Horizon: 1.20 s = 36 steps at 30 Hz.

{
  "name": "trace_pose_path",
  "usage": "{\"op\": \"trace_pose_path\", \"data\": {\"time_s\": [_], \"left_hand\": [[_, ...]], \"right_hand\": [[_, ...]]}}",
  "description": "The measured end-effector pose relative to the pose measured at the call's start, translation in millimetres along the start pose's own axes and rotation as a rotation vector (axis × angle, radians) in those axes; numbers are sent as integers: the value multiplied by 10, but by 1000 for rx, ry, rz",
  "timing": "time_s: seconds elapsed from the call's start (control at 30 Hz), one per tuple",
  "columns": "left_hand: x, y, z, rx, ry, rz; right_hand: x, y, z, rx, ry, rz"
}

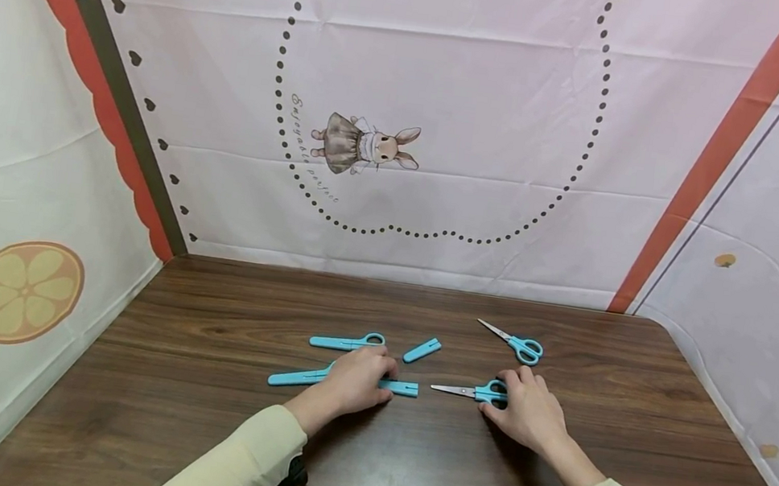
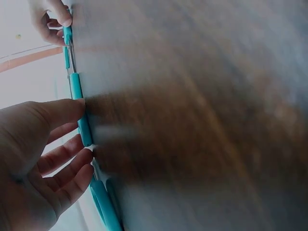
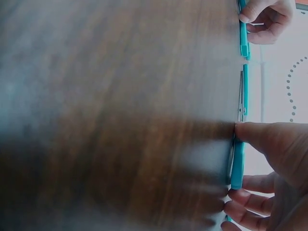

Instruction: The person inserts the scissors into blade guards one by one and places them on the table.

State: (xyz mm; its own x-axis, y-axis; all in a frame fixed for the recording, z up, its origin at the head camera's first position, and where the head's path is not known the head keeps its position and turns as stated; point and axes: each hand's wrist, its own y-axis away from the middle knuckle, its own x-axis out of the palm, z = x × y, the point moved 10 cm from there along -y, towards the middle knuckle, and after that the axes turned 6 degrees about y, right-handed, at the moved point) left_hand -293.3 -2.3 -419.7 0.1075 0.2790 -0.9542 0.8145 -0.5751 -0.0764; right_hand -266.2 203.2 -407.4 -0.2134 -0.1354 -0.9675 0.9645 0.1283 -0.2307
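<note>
My left hand (image 1: 356, 377) pinches a light-blue scissors cover (image 1: 404, 388) between thumb and fingers, low over the wooden table; its open end faces right. My right hand (image 1: 531, 409) holds a pair of scissors (image 1: 455, 390) by the blue handles, thumb at the near side. The closed blades point left toward that cover, with a small gap between. In the left wrist view, the cover (image 2: 81, 113) lies between thumb and fingertips. The right wrist view shows the blue handle (image 3: 237, 166) between thumb and fingers.
Sheathed scissors (image 1: 341, 343) lie behind my left hand, and another blue sheathed pair (image 1: 296, 378) sits left of it, partly hidden. A loose cover (image 1: 422, 350) and bare scissors (image 1: 525, 349) lie farther back. A printed cloth (image 1: 491, 126) hangs behind the table.
</note>
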Motion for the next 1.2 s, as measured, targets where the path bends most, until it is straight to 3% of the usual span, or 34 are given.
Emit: {"op": "trace_pose_path", "data": {"time_s": [0.5,1.2], "left_hand": [[-33,0,-25,-8,26,-31],[-15,-1,-36,13,-11,-18]], "right_hand": [[-37,-13,-13,-6,-4,4],[-85,-15,14,-18,2,-19]]}}
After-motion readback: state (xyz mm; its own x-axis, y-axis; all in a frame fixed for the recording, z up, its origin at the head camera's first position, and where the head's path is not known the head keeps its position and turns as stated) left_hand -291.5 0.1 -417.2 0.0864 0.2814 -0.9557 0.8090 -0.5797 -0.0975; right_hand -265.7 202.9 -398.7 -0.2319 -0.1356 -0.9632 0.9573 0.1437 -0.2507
